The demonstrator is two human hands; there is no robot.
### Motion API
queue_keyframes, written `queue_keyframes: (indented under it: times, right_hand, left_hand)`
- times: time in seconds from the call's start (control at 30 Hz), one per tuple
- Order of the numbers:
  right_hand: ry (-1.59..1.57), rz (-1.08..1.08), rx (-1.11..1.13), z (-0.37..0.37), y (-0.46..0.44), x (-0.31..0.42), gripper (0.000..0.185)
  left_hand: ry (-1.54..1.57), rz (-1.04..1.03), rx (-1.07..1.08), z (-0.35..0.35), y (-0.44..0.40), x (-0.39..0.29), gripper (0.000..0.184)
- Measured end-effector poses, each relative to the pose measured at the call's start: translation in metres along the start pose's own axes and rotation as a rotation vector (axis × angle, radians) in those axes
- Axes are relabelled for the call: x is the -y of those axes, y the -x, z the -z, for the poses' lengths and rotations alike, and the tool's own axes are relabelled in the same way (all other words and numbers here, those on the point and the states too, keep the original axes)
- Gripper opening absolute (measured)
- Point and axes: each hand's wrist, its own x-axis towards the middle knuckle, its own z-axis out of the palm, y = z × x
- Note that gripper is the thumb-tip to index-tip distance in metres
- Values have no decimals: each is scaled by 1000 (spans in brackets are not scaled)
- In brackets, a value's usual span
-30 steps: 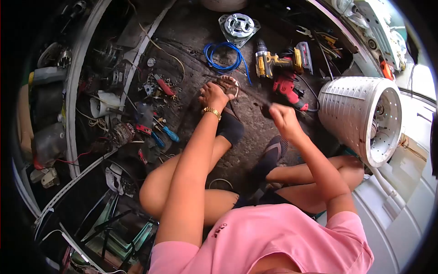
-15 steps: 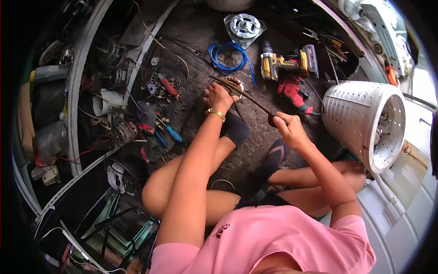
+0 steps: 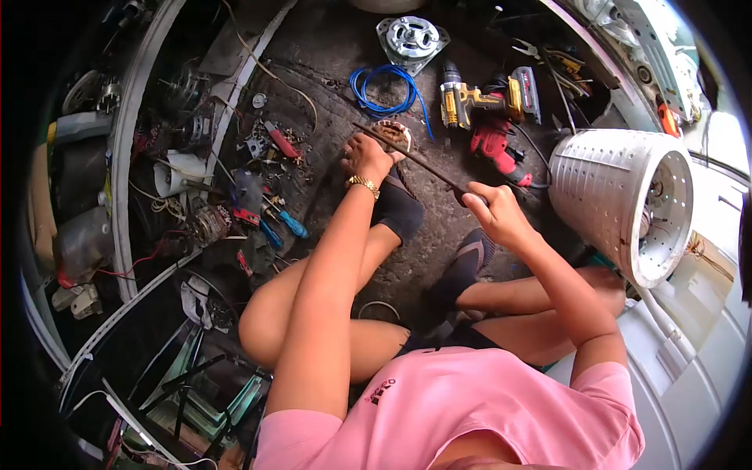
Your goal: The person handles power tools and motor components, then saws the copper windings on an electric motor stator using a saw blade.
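Note:
My right hand (image 3: 499, 213) is closed round the handle end of a long, thin dark rod-like tool (image 3: 427, 166). The shaft slants up and left, across a ring-shaped motor stator (image 3: 401, 133) with a pale toothed rim and brownish inside. My left hand (image 3: 368, 157), with a gold-coloured watch or bracelet on the wrist, is closed at the stator's left side, its thumb against the lower edge. Part of the stator is hidden by the rod and this hand. The rod's tip sticks out above the left fingers. My left foot in a dark sock is just below the stator.
Beyond my hands lie a coil of blue wire (image 3: 385, 92), a metal motor housing (image 3: 413, 41), a yellow cordless drill (image 3: 464, 100) and a red power tool (image 3: 495, 149). A white perforated drum (image 3: 599, 200) stands at right. Screwdrivers (image 3: 291, 222) and loose parts litter the left.
The whole view has shifted slightly, so everything sits a little higher and further left. Both hands keep their hold; a bit more of the stator's inside shows beside the rod.

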Motion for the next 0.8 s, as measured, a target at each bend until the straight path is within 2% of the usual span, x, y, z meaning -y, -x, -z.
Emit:
queue_keyframes:
  times: [0.1,0.17,0.23,0.27,0.33,0.4,0.47,0.5,0.57,0.6,0.63,0.67,0.7,0.77,0.8]
  right_hand:
    - [-92,29,-23,1,-45,-18,38]
    - [-32,93,-39,-30,-88,-4,45]
    - [173,64,-65,-74,-112,0,46]
    - [145,100,-68,-75,-108,5,45]
    - [116,83,-85,-66,-92,5,44]
    - [140,121,-58,-36,-50,-5,42]
    - [51,103,-22,2,-2,-10,37]
    - [121,65,29,17,15,-4,36]
    - [143,33,53,15,20,-10,35]
    - [154,37,60,13,9,-11,35]
    - [35,85,16,7,-15,-13,36]
    - [143,126,-57,-16,-49,-7,42]
    - [196,297,-107,-55,-88,-11,46]
    - [139,176,-103,-83,-127,3,48]
    - [12,226,-165,-89,-132,-15,48]
  left_hand:
    - [9,3,-66,10,-6,-5,95]
    - [16,-35,-55,3,-5,-1,96]
    - [57,8,-66,-8,-24,4,98]
    - [119,15,-74,-17,-26,10,98]
    - [6,-22,-1,-2,-13,7,99]
    - [43,28,2,4,-8,0,99]
    - [12,12,-7,2,-9,-3,99]
    - [-9,8,-10,0,-9,-1,99]
    - [-10,-15,-23,-6,-8,0,100]
    - [-9,-23,-50,-3,-13,1,100]
    - [-29,-19,-63,0,-6,-3,95]
    - [-21,-17,-63,0,-5,-4,87]
    - [-11,-66,-49,-10,-5,2,84]
    - [50,-130,-27,-23,-36,29,79]
    - [-28,-9,-58,-13,-21,9,82]
